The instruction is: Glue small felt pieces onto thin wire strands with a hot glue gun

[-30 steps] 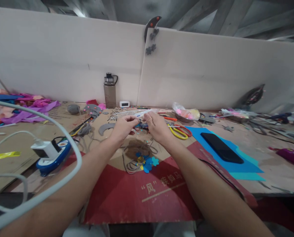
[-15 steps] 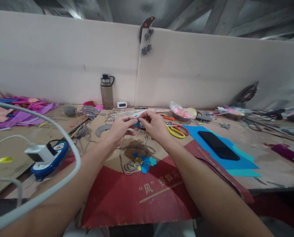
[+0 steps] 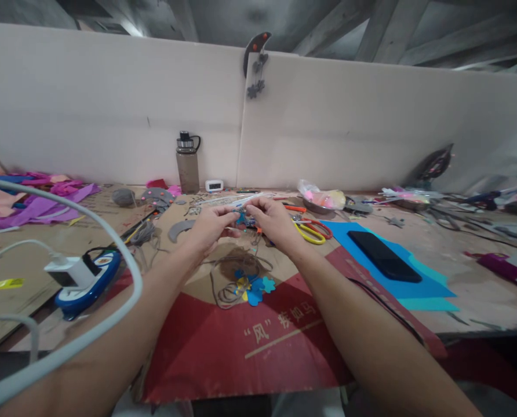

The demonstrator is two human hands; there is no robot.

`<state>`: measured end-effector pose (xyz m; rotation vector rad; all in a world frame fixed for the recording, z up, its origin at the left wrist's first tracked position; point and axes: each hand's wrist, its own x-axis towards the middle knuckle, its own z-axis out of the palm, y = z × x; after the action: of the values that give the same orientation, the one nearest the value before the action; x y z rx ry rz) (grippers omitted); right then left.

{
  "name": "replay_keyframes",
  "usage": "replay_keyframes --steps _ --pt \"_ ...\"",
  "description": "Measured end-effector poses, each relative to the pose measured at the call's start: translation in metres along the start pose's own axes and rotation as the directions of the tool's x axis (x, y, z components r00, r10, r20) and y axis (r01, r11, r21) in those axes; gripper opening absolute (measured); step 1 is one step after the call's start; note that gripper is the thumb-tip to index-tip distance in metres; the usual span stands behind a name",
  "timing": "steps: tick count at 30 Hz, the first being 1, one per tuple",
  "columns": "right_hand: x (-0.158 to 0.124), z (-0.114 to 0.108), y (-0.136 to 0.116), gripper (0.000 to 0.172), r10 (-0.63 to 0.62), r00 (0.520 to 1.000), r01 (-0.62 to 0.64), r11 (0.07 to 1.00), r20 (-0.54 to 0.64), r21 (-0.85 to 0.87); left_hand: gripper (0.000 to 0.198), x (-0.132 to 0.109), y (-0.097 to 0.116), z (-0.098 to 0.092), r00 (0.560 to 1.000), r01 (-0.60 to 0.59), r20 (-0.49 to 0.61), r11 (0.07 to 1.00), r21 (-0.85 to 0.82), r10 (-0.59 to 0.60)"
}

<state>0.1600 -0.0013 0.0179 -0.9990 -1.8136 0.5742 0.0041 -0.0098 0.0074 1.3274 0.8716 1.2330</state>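
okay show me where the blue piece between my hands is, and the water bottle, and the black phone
Blue piece (image 3: 241,218): head view, on its small visible patch.
Water bottle (image 3: 188,172): head view, on the middle of its body.
Black phone (image 3: 384,256): head view, on the middle of its upward face.

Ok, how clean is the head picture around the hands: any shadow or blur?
Head view: dark shadow on the cardboard below left hand and right hand; same view: the blue piece between them looks too soft for fine detail.
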Motion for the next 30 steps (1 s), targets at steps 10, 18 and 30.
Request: replay_keyframes --steps 10,18,30 --pt "0.000 0.004 0.005 0.008 0.035 0.999 -0.035 0.999 -0.027 0.005 0.021 -0.004 0.003 0.005 0.995 -0.097 0.010 0.962 0.257 0.098" --pt "0.003 0.003 0.013 0.013 -0.056 0.997 0.057 0.998 0.051 -0.026 0.029 0.003 0.003 -0.012 0.996 -0.060 -0.043 0.922 0.384 0.083" --pt "0.000 0.008 0.015 0.012 -0.064 0.997 0.064 0.998 0.039 -0.007 0.022 0.001 0.005 -0.009 0.998 -0.021 -0.048 0.975 0.222 0.033"
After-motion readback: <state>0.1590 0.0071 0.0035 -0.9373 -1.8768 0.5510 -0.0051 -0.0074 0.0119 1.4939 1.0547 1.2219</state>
